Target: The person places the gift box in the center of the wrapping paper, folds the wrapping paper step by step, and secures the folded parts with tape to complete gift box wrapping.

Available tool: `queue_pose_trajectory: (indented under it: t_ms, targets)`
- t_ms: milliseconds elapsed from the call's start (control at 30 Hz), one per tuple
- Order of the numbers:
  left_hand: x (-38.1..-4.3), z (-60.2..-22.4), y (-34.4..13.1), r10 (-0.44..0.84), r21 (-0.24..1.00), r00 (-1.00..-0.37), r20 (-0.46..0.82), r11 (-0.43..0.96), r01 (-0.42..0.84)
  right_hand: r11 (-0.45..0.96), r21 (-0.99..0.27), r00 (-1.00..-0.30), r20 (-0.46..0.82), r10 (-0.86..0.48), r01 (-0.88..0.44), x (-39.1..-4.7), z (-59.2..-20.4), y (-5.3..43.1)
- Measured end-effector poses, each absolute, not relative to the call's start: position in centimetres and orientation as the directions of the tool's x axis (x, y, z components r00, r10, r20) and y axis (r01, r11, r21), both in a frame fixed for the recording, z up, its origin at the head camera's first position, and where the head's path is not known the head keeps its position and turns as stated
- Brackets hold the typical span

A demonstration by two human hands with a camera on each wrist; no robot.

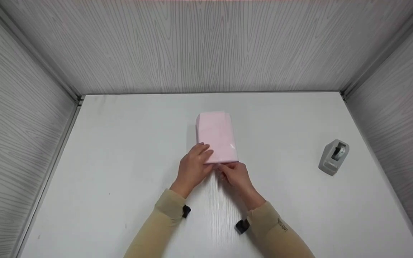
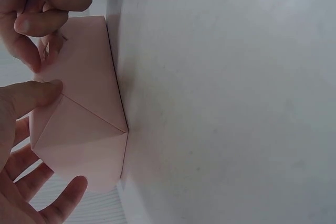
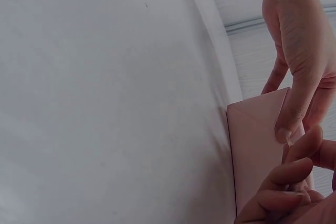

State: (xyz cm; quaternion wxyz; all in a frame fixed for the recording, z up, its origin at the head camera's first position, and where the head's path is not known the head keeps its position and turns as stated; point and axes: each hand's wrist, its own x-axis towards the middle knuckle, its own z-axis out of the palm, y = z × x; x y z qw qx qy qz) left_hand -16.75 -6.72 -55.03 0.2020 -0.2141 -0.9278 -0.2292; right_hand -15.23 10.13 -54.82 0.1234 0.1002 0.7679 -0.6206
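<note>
A box wrapped in pink paper (image 1: 215, 134) lies on the white table in the middle of the head view. Its near end shows triangular folds (image 2: 79, 124) meeting along a diagonal seam in the left wrist view. My left hand (image 1: 193, 164) grips this end, the thumb pressing on the folded flap and the fingers spread over the top and side. Close beside that thumb, my right hand (image 1: 237, 178) pinches a small clear strip, which looks like tape (image 2: 46, 52), at the upper edge of the end. Curled fingers partly hide the strip.
A grey tape dispenser (image 1: 334, 157) stands on the table (image 1: 120, 150) at the right. Grey wood-grain panels (image 1: 206, 46) rise at the back and along both sides. Black wrist cameras (image 1: 242, 226) sit at the cuffs of the tan sleeves.
</note>
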Motion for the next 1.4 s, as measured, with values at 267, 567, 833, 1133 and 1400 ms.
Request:
queue_pose_trajectory:
  t_ms: [267, 567, 833, 1133, 1400]
  targets:
    - [-16.7, -54.8, -6.6, 0.3, 0.354, -0.841, 0.45, 0.805, 0.476, 0.222, -0.93, -0.953, -0.303, -0.008, 0.294, -15.3, -54.9, 10.3]
    - [-16.8, -54.9, -6.6, 0.298, 0.353, -0.843, 0.447, 0.808, 0.472, 0.23, -0.928, -0.952, -0.305, -0.008, 0.295, -15.5, -55.0, 10.2]
    - [-16.8, -54.9, -6.7, 0.293, 0.362, -0.837, 0.462, 0.8, 0.479, 0.239, -0.92, -0.949, -0.316, 0.014, 0.31, -15.7, -54.9, 10.0]
    - [-16.9, -55.1, -6.8, 0.317, 0.333, -0.821, 0.475, 0.799, 0.501, 0.283, -0.925, -0.955, -0.285, -0.079, 0.253, -15.5, -55.6, 10.1]
    - [-16.8, -54.9, -6.8, 0.309, 0.344, -0.825, 0.473, 0.797, 0.496, 0.381, -0.909, -0.941, -0.263, -0.215, 0.167, -14.9, -54.3, 11.1]
